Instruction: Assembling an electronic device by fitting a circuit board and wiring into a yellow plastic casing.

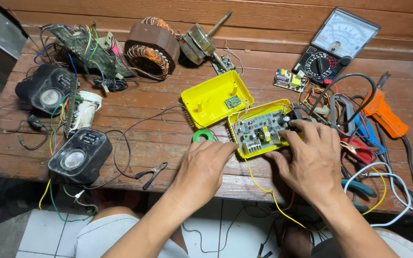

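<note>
Resting on a worn wooden plank table [144, 143], two bare hands work apart; the left hand [204, 169] lies palm-down, fingers loosely bent, touching the near left edge of an open yellow plastic case holding a green circuit board [259, 130]; the right hand [311, 157] presses fingertips on its right end; a green tape roll [202, 135] sits just left; an analogue multimeter [335, 45] lies far right.

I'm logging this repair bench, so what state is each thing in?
Yellow plastic case: opened, circuit board exposed.
Yellow case lid: off, lying inside up.
Black-and-white analogue multimeter: lying face up.
Copper-wound motor stator: bare, out of any housing.
Left hand: resting at the case edge.
Right hand: fingers on the board.
</note>
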